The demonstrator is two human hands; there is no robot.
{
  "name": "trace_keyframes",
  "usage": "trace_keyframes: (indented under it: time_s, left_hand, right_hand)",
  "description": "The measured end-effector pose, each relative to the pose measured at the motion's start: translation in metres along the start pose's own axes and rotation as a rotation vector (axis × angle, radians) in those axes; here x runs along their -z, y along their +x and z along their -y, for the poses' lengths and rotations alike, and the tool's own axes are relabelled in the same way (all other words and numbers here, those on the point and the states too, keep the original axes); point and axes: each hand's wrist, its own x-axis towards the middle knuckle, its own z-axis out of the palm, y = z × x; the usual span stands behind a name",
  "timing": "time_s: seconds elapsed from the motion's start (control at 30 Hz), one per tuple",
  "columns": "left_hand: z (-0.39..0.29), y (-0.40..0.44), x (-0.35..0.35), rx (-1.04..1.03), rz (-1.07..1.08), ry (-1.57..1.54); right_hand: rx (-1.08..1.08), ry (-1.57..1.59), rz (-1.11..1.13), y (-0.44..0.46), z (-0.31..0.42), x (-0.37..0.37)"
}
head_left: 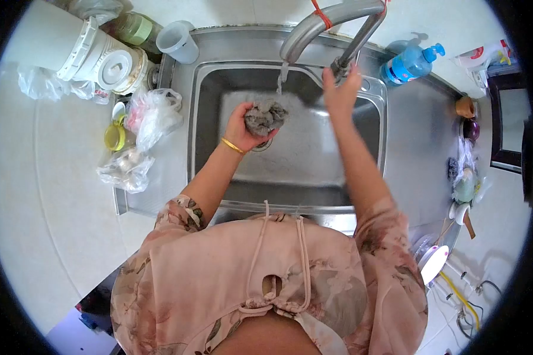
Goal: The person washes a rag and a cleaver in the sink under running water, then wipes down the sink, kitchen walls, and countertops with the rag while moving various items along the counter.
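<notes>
A crumpled grey cloth (266, 118) rests in my left hand (243, 127), whose fingers are closed around it. That hand is over the sink basin (314, 148), just below and left of the water stream (282, 77). Water runs from the curved metal faucet (323, 26). At the faucet's base, my right hand (342, 94) has its thumb and fingers on either side of the lower fitting. The palm hides part of this grip, and the forearm is slightly blurred. A gold bangle circles my left wrist.
A blue pump bottle (410, 64) stands right of the faucet. To the left are a clear plastic cup (177, 42), white tubs (115, 69), a yellow container (118, 136) and plastic bags (154, 118). Along the right edge are a clay pot (465, 107) and utensils.
</notes>
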Motion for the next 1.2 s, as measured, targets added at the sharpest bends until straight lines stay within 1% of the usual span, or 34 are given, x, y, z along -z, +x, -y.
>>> trace_keyframes:
  time_s: [0.03,0.1,0.17,0.27,0.37,0.47,0.57,0.67,0.77,0.8,0.83,0.87,0.9,0.93,0.97,1.0,1.07,1.1,1.17,1.2]
  left_hand:
    - [0.001,0.0,0.0,0.018,0.005,0.008]
    - [0.003,-0.002,-0.003,0.024,0.045,0.012]
    - [0.01,-0.003,-0.015,0.003,0.121,0.005]
    - [0.018,0.002,-0.003,-0.131,0.176,0.169]
    - [0.026,0.015,0.004,-0.043,0.149,0.081]
    - [0.038,0.019,-0.021,-0.209,0.035,0.076]
    - [0.039,0.01,-0.055,-0.307,-0.384,0.615]
    - [0.043,0.025,-0.041,-0.599,-0.493,0.685]
    - [0.042,0.015,-0.034,-0.499,-0.397,0.774]
    - [0.045,-0.004,-0.052,-0.433,-0.262,0.647]
    - [0.047,-0.01,-0.056,-0.363,-0.164,0.527]
    - [0.042,-0.031,-0.072,-0.163,-0.064,0.481]
    - [0.029,-0.04,-0.073,0.012,0.015,0.338]
    - [0.016,-0.03,-0.056,0.04,0.299,0.231]
    - [0.008,-0.019,-0.042,-0.058,0.184,0.185]
    - [0.007,-0.033,-0.065,-0.035,0.1,0.233]
    - [-0.003,-0.018,-0.045,-0.004,0.034,0.424]
    - [-0.003,-0.014,-0.038,-0.005,-0.001,0.482]
    - [0.005,-0.007,-0.031,-0.056,-0.008,0.494]
    - [0.009,-0.003,-0.027,-0.101,0.011,0.463]
  right_hand:
    - [-0.042,0.235,0.068,-0.027,0.016,-0.005]
    - [0.261,0.273,0.383,-0.07,0.037,-0.017]
    - [0.523,0.224,0.637,-0.086,0.07,-0.009]
    - [0.786,0.176,0.724,-0.077,0.081,0.004]
    - [0.653,0.246,0.664,-0.07,0.084,0.009]
    - [0.341,0.182,0.459,-0.072,0.09,-0.005]
    - [0.057,0.373,0.295,-0.064,0.11,-0.009]
    - [-0.317,0.343,0.402,-0.05,0.106,-0.024]
    - [-0.519,0.525,0.375,-0.054,0.077,-0.046]
    - [-0.409,0.394,0.394,-0.054,0.086,-0.029]
    - [-0.321,0.369,0.351,-0.061,0.085,-0.028]
    - [-0.061,0.382,0.269,-0.07,0.082,-0.027]
    - [0.188,0.311,0.312,-0.076,0.088,-0.01]
    - [0.468,0.259,0.325,-0.083,0.089,-0.005]
    - [0.715,0.13,0.252,-0.084,0.109,0.023]
    - [0.76,0.129,0.24,-0.084,0.108,0.031]
    - [0.849,0.141,0.222,-0.085,0.11,0.039]
    - [0.769,0.169,0.279,-0.086,0.114,0.039]
    - [0.602,0.231,0.386,-0.087,0.122,0.032]
    - [0.528,0.25,0.312,-0.088,0.123,0.024]
